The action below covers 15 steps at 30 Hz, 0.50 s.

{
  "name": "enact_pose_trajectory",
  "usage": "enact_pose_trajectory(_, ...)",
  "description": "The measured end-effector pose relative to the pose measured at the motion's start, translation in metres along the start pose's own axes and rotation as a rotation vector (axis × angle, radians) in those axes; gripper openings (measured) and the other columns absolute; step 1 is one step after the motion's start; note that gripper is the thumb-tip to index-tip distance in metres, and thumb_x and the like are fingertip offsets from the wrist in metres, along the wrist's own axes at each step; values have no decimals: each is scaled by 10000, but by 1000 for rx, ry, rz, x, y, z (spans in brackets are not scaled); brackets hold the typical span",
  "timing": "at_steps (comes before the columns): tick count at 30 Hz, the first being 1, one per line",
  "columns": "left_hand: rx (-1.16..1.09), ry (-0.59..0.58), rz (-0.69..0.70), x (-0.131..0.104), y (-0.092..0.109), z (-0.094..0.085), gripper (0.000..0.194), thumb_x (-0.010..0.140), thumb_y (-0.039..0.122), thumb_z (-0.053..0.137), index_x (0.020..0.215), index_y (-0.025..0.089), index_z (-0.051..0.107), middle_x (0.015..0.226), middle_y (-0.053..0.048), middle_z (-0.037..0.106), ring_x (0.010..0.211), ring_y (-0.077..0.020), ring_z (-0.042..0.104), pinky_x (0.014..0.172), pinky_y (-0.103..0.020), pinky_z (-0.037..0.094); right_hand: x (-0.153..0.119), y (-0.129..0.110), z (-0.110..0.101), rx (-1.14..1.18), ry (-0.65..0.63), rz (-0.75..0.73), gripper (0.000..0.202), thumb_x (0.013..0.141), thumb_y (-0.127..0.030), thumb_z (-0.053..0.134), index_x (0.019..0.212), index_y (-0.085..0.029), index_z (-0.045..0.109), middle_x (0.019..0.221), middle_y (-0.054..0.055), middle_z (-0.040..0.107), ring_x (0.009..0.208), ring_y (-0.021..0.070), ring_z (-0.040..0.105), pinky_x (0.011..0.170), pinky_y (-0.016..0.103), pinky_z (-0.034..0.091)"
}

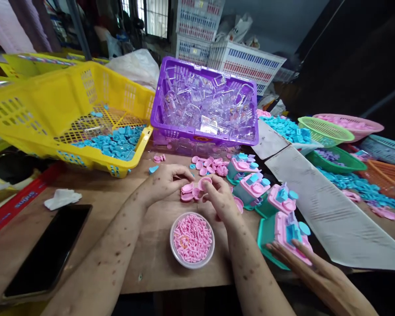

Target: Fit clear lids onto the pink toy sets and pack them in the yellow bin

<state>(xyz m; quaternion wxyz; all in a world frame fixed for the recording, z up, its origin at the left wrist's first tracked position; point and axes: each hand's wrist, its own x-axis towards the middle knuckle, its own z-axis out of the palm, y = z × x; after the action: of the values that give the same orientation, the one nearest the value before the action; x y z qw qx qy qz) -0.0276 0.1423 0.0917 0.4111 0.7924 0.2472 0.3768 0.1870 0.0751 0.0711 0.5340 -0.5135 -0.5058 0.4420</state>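
Pink dish pinched in right grip; left grip unclear; red strip lettering unreadable

Black phone beside white tissue

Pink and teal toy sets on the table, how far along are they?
Four toy sets look assembled, standing in a row; a co-worker's hand touches the nearest. The right hand holds a pink oval piece, the left hand close by. Loose pink pieces and a bowl of small pink parts look unused; how many remain needed, I can't tell.
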Motion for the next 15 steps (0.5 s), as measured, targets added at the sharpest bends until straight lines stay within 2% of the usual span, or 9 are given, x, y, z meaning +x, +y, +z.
enact_pose_trajectory(3, 3, 16, -22, 0, -1, 4, 163, 958, 197, 731, 1089, 198, 827, 1068, -44, 861, 975, -189, 814, 897, -302, 646, -1, 8, 1, 17, 1, -3, 396, 867, -584, 813, 796, -225, 663, 653, -14, 693, 554, 152, 677, 517, 251, 563)
enact_pose_trajectory(6, 54, 19, -29, 2, -2, 9, 136, 966, 201, 739, 1075, 202, 820, 1045, -37, 853, 952, -188, 804, 862, -293, 639, -5, 13, 0, 30, 8, 4, 366, 874, -560, 805, 809, -224, 674, 665, 1, 719, 562, 168, 697, 526, 268, 579)
enact_pose_trajectory(12, 215, 30, 117, 3, -4, 14, 153, 974, 117, 712, 1005, 207, 832, 968, -25, 806, 880, -151, 756, 793, -250, 588, -8, 12, 1, 39, 69, 40, 278, 841, -463, 817, 809, -231, 667, 622, -3, 724, 516, 173, 682, 499, 271, 568)
enact_pose_trajectory(15, 220, 40, 177, 3, -4, 16, 152, 979, 113, 720, 1020, 209, 829, 1074, -49, 800, 986, -167, 767, 846, -260, 609, -8, 13, 2, 47, 69, 34, 301, 852, -473, 822, 795, -233, 648, 580, -9, 702, 487, 165, 656, 475, 261, 549)
